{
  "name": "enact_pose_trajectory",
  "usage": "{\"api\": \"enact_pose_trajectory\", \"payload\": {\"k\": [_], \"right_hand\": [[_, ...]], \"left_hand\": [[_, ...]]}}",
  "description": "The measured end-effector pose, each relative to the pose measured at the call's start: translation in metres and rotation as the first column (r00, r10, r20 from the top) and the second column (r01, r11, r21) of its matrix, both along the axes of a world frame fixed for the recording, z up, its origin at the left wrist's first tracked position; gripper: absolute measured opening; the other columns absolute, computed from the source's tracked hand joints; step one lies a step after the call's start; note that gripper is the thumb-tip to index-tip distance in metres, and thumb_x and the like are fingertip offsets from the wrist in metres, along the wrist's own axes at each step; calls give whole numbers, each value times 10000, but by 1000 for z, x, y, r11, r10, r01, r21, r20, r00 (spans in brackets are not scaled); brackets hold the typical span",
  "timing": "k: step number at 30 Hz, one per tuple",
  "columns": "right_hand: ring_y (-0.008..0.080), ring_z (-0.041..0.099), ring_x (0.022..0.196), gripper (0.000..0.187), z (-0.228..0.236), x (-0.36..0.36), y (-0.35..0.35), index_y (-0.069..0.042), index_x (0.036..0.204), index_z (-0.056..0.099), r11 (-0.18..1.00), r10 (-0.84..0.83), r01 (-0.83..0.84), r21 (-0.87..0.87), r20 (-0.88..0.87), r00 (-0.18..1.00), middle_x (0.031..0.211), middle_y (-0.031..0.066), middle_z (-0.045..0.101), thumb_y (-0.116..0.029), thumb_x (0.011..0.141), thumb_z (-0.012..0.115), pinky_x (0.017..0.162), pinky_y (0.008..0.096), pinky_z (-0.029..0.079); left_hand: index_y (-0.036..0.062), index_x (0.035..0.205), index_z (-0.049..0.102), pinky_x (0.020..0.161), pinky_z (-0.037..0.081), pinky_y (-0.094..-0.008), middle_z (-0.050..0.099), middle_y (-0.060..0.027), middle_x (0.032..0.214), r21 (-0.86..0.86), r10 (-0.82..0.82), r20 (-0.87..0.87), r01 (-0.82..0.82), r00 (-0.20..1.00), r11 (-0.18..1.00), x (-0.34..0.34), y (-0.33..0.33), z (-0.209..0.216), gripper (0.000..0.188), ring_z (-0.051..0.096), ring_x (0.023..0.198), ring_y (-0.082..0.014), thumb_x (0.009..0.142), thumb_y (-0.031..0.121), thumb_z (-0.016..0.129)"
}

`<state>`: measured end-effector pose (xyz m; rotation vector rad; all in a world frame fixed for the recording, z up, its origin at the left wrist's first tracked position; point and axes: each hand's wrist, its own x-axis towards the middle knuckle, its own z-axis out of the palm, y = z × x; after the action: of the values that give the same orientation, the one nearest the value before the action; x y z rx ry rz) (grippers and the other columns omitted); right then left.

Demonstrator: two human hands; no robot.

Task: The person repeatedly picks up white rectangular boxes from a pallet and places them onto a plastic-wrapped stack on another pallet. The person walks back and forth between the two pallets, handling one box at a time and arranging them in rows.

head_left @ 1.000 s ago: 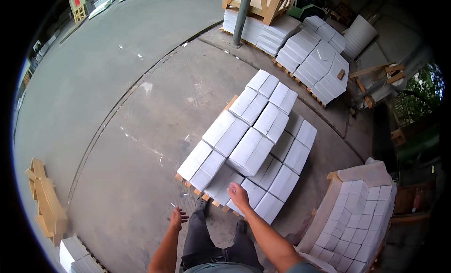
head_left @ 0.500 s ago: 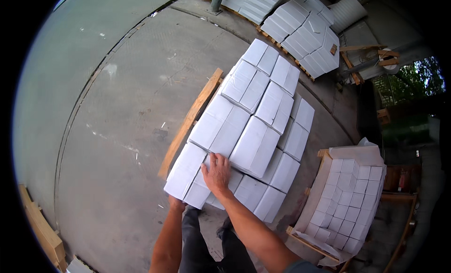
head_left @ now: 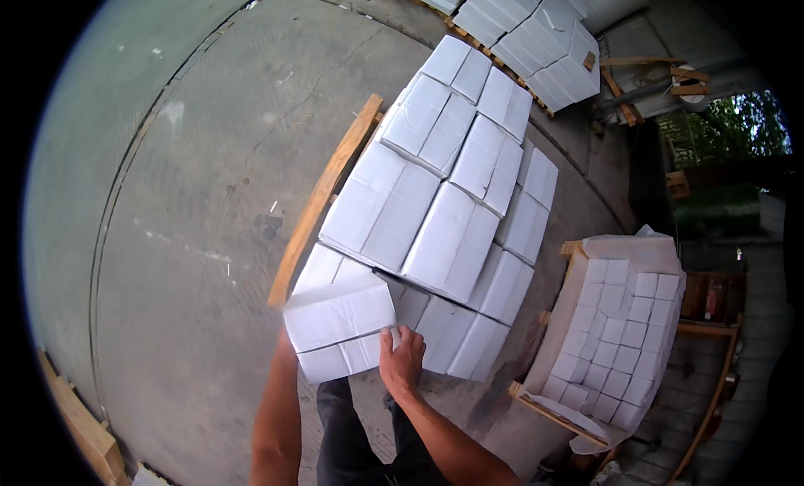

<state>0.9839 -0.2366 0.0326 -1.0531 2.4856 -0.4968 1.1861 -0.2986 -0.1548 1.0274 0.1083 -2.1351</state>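
A white cardboard carton [head_left: 339, 314] is tilted up off the near end of a stack of like cartons [head_left: 381, 197], its taped top seam facing me. My left hand [head_left: 286, 339] is at the carton's left side, bearing on it, with its fingers hidden behind the box. On the right side my right hand [head_left: 402, 358] grips the carton's edge, fingertips bent against the cardboard. Beneath its raised far edge a dark gap shows beside the lower layer of cartons [head_left: 440, 331].
A wooden board [head_left: 331, 197] runs along the stack's left side. To the right, a lined crate [head_left: 536, 419] holds many small white boxes. More white stacks [head_left: 536, 34] stand on pallets at the back. Timber [head_left: 79, 423] lies at the lower left.
The near carton has been tipped up and turned toward me. My right hand has moved from its top to its right edge, and the whole view has shifted slightly.
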Motion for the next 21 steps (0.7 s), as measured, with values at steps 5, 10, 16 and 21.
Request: {"api": "enact_pose_trajectory", "payload": {"k": [5,10,16,21], "right_hand": [[228,567,692,497,-70,-71,3,-29,900,596,864,-498,265,428,649,576,770,92,606,-498,881,433,634,381,438],[213,614,760,478,-208,-98,-47,-34,1018,630,841,-519,374,392,779,352,895,102,647,-439,912,399,685,335,485],[183,600,766,450,-229,-70,-62,27,958,625,966,-255,228,120,554,793,863,108,650,-388,892,464,685,349,462],[149,536,823,454,-167,-56,-58,-14,964,611,952,-292,223,211,847,444,906,68,599,-420,908,417,752,306,423]], "left_hand": [[32,1214,517,815,526,-389,616,-104,1102,36,-112,78,109,991,993,3,-7,15,419,613,967,-234,933,335,446],[38,1220,512,823,520,-379,612,-97,1108,54,-75,20,74,997,996,-1,-12,29,422,605,980,-231,934,341,446],[55,1221,514,829,511,-372,598,-101,1136,91,-81,98,72,992,993,-6,-9,49,400,593,997,-234,936,326,442],[55,1220,515,833,508,-376,596,-102,1140,94,-117,81,109,990,990,-2,3,56,400,591,1002,-236,935,326,442]]}}
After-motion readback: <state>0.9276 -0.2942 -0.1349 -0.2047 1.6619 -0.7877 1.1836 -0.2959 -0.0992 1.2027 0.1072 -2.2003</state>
